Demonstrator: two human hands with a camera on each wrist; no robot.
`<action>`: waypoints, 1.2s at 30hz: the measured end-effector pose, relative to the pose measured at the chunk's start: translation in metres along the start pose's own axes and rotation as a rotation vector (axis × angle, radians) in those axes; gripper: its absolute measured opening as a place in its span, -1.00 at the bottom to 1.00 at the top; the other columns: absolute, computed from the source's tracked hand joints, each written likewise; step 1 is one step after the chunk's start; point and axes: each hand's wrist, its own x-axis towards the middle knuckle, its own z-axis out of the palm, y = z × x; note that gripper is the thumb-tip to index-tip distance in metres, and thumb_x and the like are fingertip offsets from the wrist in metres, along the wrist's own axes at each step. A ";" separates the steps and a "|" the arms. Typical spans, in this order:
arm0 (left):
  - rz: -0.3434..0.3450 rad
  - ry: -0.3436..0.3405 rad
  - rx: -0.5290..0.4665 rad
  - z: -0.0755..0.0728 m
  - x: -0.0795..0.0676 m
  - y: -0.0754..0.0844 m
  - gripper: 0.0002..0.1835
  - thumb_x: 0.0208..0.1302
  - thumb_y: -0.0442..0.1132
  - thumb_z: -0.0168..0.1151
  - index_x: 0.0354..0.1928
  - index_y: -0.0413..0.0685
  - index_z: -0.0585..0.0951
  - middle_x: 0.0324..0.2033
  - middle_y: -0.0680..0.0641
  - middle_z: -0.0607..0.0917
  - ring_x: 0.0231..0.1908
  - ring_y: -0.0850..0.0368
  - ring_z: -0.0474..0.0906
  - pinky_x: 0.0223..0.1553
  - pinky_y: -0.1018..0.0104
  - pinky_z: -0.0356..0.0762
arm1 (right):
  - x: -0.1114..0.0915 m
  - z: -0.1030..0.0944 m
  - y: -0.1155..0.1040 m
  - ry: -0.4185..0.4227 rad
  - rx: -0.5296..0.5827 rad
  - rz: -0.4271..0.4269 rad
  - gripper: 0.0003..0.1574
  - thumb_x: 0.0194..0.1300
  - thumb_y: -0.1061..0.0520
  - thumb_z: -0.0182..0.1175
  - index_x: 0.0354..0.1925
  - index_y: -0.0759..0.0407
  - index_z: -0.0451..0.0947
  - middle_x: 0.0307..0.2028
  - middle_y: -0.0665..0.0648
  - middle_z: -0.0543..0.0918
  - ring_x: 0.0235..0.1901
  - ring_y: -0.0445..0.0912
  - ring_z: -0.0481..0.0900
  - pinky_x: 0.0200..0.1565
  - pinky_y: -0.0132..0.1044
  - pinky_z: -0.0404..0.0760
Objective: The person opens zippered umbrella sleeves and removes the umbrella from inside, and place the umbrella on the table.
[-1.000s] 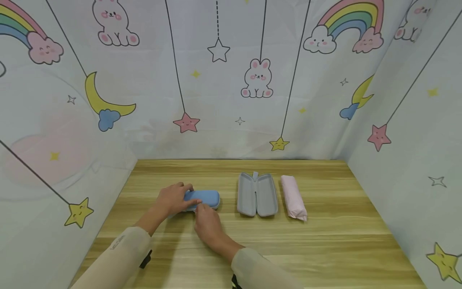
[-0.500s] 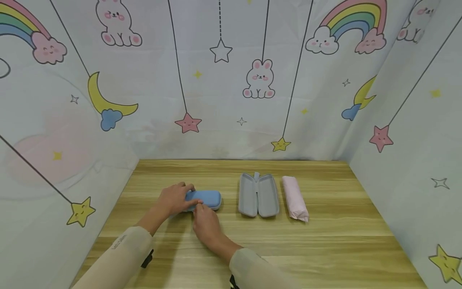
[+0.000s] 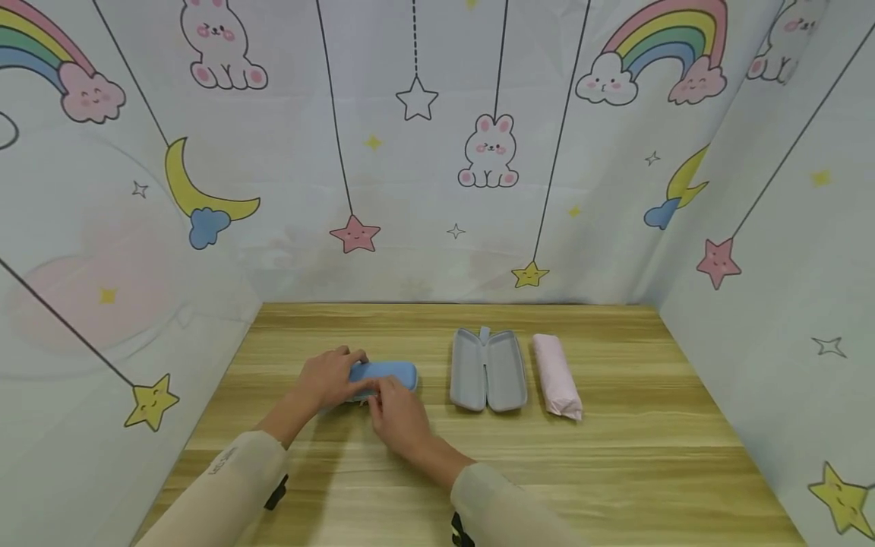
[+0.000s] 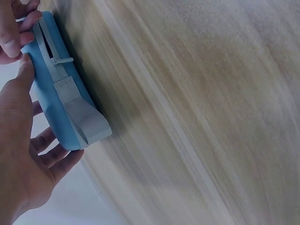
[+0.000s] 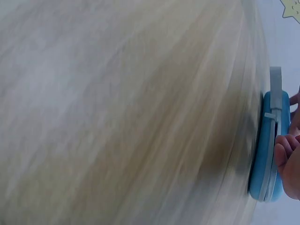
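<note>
A blue hard-shell zip case (image 3: 395, 372) lies on the left part of the table. My left hand (image 3: 331, 378) grips it, thumb along the top and fingers at the far side and strap end. My right hand (image 3: 399, 414) has its curled fingers at the near edge of the lid, beside the left thumb. In the left wrist view the grey zipper is partly undone, with a dark gap, and a zipper pull (image 4: 62, 61) hangs free near the grey strap (image 4: 89, 121). The right fingertips (image 5: 281, 152) sit at the seam in the right wrist view.
Right of the blue case, an opened grey case (image 3: 468, 372) lies flat, both halves facing up. Beside it is a pale pink wrapped packet (image 3: 557, 376). A printed curtain (image 3: 424, 175) encloses the wood-patterned table (image 3: 615, 456) at the back and sides.
My right hand has come off the zipper pull and shifted slightly right and up onto the lid's near edge. The left hand and the case have stayed in place.
</note>
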 end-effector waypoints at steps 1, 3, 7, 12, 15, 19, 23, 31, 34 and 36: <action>-0.002 0.003 -0.003 0.001 0.000 0.000 -0.19 0.13 0.62 -0.06 0.13 0.19 0.60 -0.14 -0.09 0.60 -0.38 0.00 0.57 -0.47 0.07 0.55 | 0.000 -0.002 0.003 -0.001 0.006 0.004 -0.87 0.41 0.07 0.20 -0.14 0.10 0.56 -0.27 -0.04 0.57 -0.36 -0.28 0.52 -0.38 -0.50 0.50; -0.008 0.008 -0.010 0.002 -0.001 -0.002 -0.18 0.14 0.60 -0.04 0.16 0.17 0.59 -0.13 -0.11 0.60 -0.37 -0.02 0.57 -0.46 0.06 0.55 | 0.001 -0.006 0.008 0.001 0.025 0.009 -0.87 0.40 0.09 0.20 -0.14 0.11 0.55 -0.28 -0.04 0.56 -0.36 -0.27 0.51 -0.39 -0.50 0.49; -0.016 0.018 -0.033 0.005 -0.002 -0.003 -0.22 0.18 0.54 0.03 0.20 0.15 0.58 -0.09 -0.13 0.59 -0.29 -0.05 0.58 -0.42 0.03 0.57 | 0.003 -0.013 0.020 0.014 0.041 -0.007 -0.84 0.39 0.11 0.21 -0.13 0.16 0.55 -0.30 -0.02 0.53 -0.39 -0.25 0.47 -0.40 -0.50 0.47; 0.012 0.028 -0.071 0.003 -0.005 0.000 -0.24 0.22 0.47 0.09 0.23 0.09 0.57 -0.08 -0.16 0.57 -0.21 -0.10 0.56 -0.31 -0.04 0.57 | 0.009 -0.023 0.035 0.009 0.008 0.026 -0.81 0.40 0.08 0.22 -0.11 0.15 0.53 -0.31 -0.03 0.50 -0.36 -0.23 0.45 -0.36 -0.45 0.49; 0.032 0.024 -0.087 0.002 -0.007 -0.001 -0.25 0.24 0.43 0.11 0.26 0.06 0.55 -0.05 -0.16 0.56 -0.15 -0.13 0.55 -0.24 -0.08 0.57 | 0.011 -0.032 0.040 -0.022 0.012 0.073 -0.77 0.41 0.05 0.20 -0.06 0.14 0.52 -0.25 -0.02 0.50 -0.31 -0.20 0.44 -0.31 -0.38 0.51; 0.050 0.008 -0.110 0.001 -0.009 -0.006 -0.23 0.23 0.42 0.15 0.30 0.07 0.52 0.03 -0.16 0.56 -0.02 -0.16 0.54 -0.14 -0.14 0.56 | 0.012 -0.039 0.044 -0.069 0.029 0.105 -0.66 0.43 0.01 0.18 0.04 0.18 0.50 -0.14 0.05 0.49 -0.20 -0.12 0.45 -0.21 -0.27 0.55; 0.057 -0.015 -0.139 -0.001 -0.011 -0.013 -0.17 0.15 0.45 0.20 0.32 0.07 0.50 0.08 -0.16 0.54 0.04 -0.17 0.53 -0.11 -0.16 0.55 | 0.010 -0.037 0.049 -0.091 0.056 0.127 -0.52 0.45 -0.02 0.16 0.17 0.24 0.46 -0.01 0.14 0.49 -0.06 -0.03 0.48 -0.07 -0.16 0.58; 0.054 -0.013 -0.190 0.000 -0.015 -0.024 -0.13 0.06 0.43 0.31 0.31 0.04 0.51 0.03 -0.13 0.54 -0.06 -0.08 0.55 -0.15 -0.08 0.57 | 0.010 -0.024 0.054 -0.150 0.124 0.190 -0.38 0.54 -0.02 0.01 0.36 0.33 0.32 0.19 0.27 0.47 0.19 0.08 0.48 0.18 -0.07 0.50; 0.061 -0.007 -0.193 0.003 -0.014 -0.027 -0.13 0.07 0.43 0.30 0.31 0.05 0.51 0.06 -0.13 0.54 -0.03 -0.09 0.56 -0.13 -0.09 0.57 | 0.010 -0.022 0.053 -0.168 0.144 0.204 -0.39 0.55 0.00 0.00 0.37 0.35 0.30 0.22 0.28 0.46 0.23 0.09 0.46 0.22 -0.06 0.47; 0.061 -0.002 -0.194 0.003 -0.013 -0.027 -0.14 0.08 0.42 0.30 0.31 0.05 0.50 0.08 -0.13 0.53 -0.02 -0.10 0.55 -0.12 -0.10 0.57 | 0.011 -0.022 0.053 -0.170 0.154 0.205 -0.39 0.55 0.02 0.00 0.36 0.37 0.30 0.22 0.30 0.46 0.24 0.11 0.46 0.24 -0.06 0.45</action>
